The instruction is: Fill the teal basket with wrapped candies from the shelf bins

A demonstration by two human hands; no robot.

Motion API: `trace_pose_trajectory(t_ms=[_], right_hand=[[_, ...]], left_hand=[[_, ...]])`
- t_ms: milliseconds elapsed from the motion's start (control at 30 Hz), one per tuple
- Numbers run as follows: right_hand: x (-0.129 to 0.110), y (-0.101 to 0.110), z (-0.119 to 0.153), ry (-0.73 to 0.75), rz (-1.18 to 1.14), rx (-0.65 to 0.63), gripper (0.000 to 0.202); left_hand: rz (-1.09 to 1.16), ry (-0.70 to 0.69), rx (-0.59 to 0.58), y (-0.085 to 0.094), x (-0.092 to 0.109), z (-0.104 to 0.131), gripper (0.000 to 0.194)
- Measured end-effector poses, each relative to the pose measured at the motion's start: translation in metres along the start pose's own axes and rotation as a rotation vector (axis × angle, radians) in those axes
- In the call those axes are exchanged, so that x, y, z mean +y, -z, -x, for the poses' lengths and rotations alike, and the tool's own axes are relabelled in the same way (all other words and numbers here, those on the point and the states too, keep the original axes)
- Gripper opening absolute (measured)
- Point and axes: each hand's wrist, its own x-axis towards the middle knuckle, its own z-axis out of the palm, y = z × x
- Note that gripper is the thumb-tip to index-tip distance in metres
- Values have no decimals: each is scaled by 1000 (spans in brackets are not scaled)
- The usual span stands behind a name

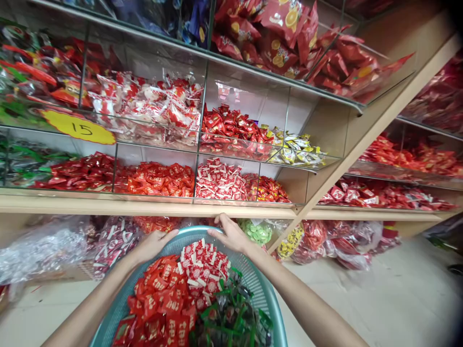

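Note:
A teal plastic basket point(273, 301) fills the lower middle of the head view. Inside lie red-wrapped candies point(162, 294) on the left, red-and-white packets point(204, 267) at the far side and dark green-wrapped candies point(235, 318) on the right. My left hand point(154, 245) rests on the basket's far left rim, thumb pointing along it and the other fingers hidden below. On the far right rim is my right hand point(231, 233), its thumb over the edge and its index finger bent near the shelf board. Both hands hold the basket by its rim.
Beyond the basket, a wooden shelf point(144, 206) carries clear compartments of wrapped candies, with a yellow tag point(78, 127) marked 15. Filled plastic bags point(115, 241) sit beneath its lowest board. A slanting wooden divider point(365, 144) rises at the right, above a tiled floor point(408, 289).

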Motion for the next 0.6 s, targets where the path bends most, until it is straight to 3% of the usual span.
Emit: trace_pose_trajectory(t_ms=[133, 200, 300, 367, 433, 500, 567, 600], right_hand=[[1, -5, 6, -60, -117, -18, 36], [-1, -5, 9, -74, -112, -29, 36], [-3, -3, 13, -82, -116, -20, 36], [-3, -3, 15, -84, -128, -17, 35], [-4, -3, 17, -89, -147, -13, 32], [-5, -5, 19, -91, -165, -14, 29], [-6, -7, 21, -93, -169, -28, 27], [-7, -8, 21, -99, -163, -35, 27]], left_hand=[[-76, -15, 39, 0, -2, 2, 59], [-127, -7, 125, 3, 3, 6, 55], [-47, -68, 375, 8, 35, 30, 41], [256, -164, 418, 13, 75, 62, 37], [652, -296, 193, 17, 121, 103, 33], [945, -385, -139, 18, 161, 141, 54], [1055, -437, -470, 14, 185, 168, 61], [1091, -405, -565, 9, 190, 177, 60]])
